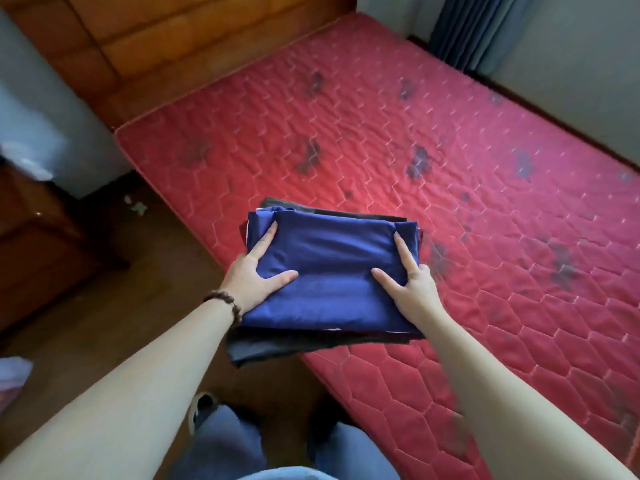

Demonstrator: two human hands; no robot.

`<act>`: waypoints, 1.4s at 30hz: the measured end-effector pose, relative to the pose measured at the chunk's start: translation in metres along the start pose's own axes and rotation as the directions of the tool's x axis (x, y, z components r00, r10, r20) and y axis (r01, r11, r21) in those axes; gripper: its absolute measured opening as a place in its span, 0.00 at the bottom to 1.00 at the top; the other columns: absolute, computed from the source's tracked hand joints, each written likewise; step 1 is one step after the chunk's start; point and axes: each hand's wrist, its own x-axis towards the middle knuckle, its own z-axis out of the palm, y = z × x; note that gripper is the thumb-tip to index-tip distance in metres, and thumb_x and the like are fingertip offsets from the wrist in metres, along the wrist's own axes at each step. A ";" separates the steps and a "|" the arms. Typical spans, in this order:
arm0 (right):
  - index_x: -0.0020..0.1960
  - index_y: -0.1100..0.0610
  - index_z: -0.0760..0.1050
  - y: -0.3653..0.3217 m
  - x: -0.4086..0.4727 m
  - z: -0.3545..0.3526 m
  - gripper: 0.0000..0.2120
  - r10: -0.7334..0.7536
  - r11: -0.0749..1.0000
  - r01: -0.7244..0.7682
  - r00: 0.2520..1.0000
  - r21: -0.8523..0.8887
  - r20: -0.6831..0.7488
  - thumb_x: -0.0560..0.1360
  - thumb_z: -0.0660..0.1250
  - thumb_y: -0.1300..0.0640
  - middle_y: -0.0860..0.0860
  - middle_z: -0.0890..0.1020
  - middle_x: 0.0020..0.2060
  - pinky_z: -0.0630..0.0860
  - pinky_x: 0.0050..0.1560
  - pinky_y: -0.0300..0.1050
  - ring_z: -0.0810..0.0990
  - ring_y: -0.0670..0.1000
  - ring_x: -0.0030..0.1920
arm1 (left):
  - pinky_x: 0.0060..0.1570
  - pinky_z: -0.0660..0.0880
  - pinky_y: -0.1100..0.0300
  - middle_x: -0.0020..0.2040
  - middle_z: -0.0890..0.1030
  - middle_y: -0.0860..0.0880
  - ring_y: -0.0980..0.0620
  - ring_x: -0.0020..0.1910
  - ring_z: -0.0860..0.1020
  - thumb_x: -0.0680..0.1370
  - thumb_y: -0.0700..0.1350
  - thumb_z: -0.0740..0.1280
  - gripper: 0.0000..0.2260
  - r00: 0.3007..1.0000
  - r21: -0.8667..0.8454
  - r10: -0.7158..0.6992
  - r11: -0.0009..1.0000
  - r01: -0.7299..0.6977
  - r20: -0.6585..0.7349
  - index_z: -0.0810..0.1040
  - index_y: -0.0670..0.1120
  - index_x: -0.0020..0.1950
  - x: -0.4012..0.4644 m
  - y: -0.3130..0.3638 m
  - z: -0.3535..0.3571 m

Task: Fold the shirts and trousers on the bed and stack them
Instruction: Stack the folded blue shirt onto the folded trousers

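A folded dark blue garment (332,268) lies on top of a stack, with a dark grey garment (270,348) showing beneath it at the near and far edges. The stack is at the near left edge of the red quilted mattress (415,150), partly overhanging the floor. My left hand (252,278) holds the stack's left side, thumb and forefinger on top and the other fingers hidden below. My right hand (408,285) holds the right side the same way.
An orange-brown padded headboard (156,39) stands at the far left end of the bed. A dark wooden nightstand (34,244) sits to the left on the wooden floor (156,244). Blue curtains (478,26) hang at the far side. My legs and a shoe (202,408) are below.
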 end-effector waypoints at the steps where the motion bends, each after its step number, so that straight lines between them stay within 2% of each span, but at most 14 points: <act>1: 0.65 0.18 0.46 -0.012 -0.001 0.009 0.34 -0.005 1.000 0.005 1.000 -0.002 0.016 0.69 0.65 0.32 0.46 0.67 0.45 0.65 0.52 0.44 0.70 0.43 0.42 | 0.58 0.66 0.61 0.67 0.74 0.48 0.46 0.65 0.73 0.67 0.63 0.74 0.41 1.000 -0.006 -0.008 1.000 0.008 0.000 0.49 0.80 0.67 -0.004 -0.008 -0.013; 5: 0.65 0.18 0.46 -0.077 -0.005 0.069 0.34 -0.042 0.999 0.043 0.997 -0.009 0.070 0.70 0.65 0.32 0.46 0.67 0.45 0.65 0.52 0.44 0.69 0.44 0.42 | 0.60 0.68 0.58 0.66 0.73 0.48 0.46 0.64 0.72 0.65 0.66 0.72 0.41 0.998 -0.029 -0.063 0.998 0.062 -0.027 0.49 0.80 0.67 -0.017 -0.057 -0.083; 8: 0.66 0.19 0.46 -0.126 -0.010 0.121 0.34 -0.055 0.998 0.056 0.995 -0.008 0.079 0.70 0.66 0.32 0.49 0.68 0.46 0.65 0.52 0.43 0.70 0.46 0.42 | 0.57 0.67 0.60 0.64 0.73 0.48 0.46 0.62 0.74 0.66 0.65 0.73 0.40 0.996 -0.025 -0.084 0.996 0.083 -0.038 0.48 0.80 0.67 -0.021 -0.099 -0.139; 11: 0.66 0.18 0.46 -0.173 -0.018 0.173 0.34 -0.038 0.999 0.039 0.997 0.000 0.071 0.70 0.65 0.32 0.51 0.69 0.48 0.66 0.51 0.44 0.70 0.47 0.42 | 0.57 0.69 0.59 0.64 0.74 0.47 0.46 0.60 0.75 0.65 0.66 0.72 0.41 0.997 0.003 -0.071 0.997 0.071 -0.021 0.48 0.79 0.68 -0.016 -0.138 -0.199; 14: 0.66 0.19 0.47 -0.213 -0.022 0.219 0.34 -0.010 1.000 0.009 0.999 0.019 0.036 0.70 0.65 0.33 0.53 0.70 0.51 0.66 0.53 0.44 0.72 0.51 0.45 | 0.61 0.70 0.56 0.65 0.73 0.46 0.44 0.62 0.74 0.64 0.67 0.71 0.41 0.999 0.039 -0.047 0.998 0.046 0.005 0.47 0.80 0.68 -0.003 -0.169 -0.253; 18: 0.66 0.20 0.47 -0.256 -0.022 0.259 0.34 0.020 0.999 -0.020 1.000 0.032 -0.004 0.70 0.65 0.33 0.53 0.69 0.52 0.66 0.54 0.45 0.71 0.53 0.48 | 0.61 0.68 0.58 0.64 0.74 0.45 0.42 0.63 0.73 0.64 0.68 0.71 0.41 0.999 0.076 0.001 0.997 -0.004 0.037 0.46 0.80 0.67 0.020 -0.199 -0.306; 24: 0.69 0.22 0.47 -0.294 -0.009 0.287 0.35 0.071 0.997 -0.071 0.995 0.003 -0.068 0.71 0.65 0.34 0.53 0.66 0.53 0.68 0.57 0.49 0.69 0.53 0.49 | 0.59 0.69 0.56 0.62 0.74 0.44 0.41 0.59 0.75 0.66 0.68 0.70 0.40 0.993 0.111 0.039 0.992 -0.052 0.111 0.44 0.81 0.66 0.060 -0.217 -0.346; 32: 0.69 0.22 0.47 -0.327 0.044 0.319 0.35 0.112 0.994 -0.109 0.988 0.034 -0.111 0.70 0.65 0.33 0.53 0.69 0.52 0.66 0.53 0.45 0.70 0.52 0.48 | 0.62 0.70 0.53 0.61 0.74 0.43 0.41 0.59 0.75 0.68 0.65 0.71 0.40 0.986 0.097 0.068 0.992 -0.083 0.150 0.45 0.79 0.68 0.130 -0.233 -0.378; 38: 0.69 0.22 0.47 -0.352 0.098 0.345 0.35 0.178 0.983 -0.170 0.975 0.072 -0.133 0.70 0.64 0.32 0.54 0.70 0.53 0.67 0.54 0.48 0.71 0.54 0.49 | 0.52 0.67 0.58 0.53 0.74 0.45 0.41 0.54 0.76 0.68 0.66 0.70 0.41 0.976 0.153 0.070 0.983 -0.104 0.208 0.44 0.78 0.69 0.202 -0.236 -0.410; 42: 0.70 0.23 0.47 -0.370 0.121 0.350 0.35 0.223 0.973 -0.211 0.963 0.091 -0.151 0.71 0.64 0.33 0.55 0.71 0.53 0.67 0.54 0.48 0.71 0.53 0.48 | 0.53 0.70 0.56 0.56 0.76 0.44 0.41 0.55 0.76 0.68 0.65 0.70 0.41 0.959 0.178 0.099 0.972 -0.150 0.266 0.44 0.79 0.68 0.242 -0.227 -0.429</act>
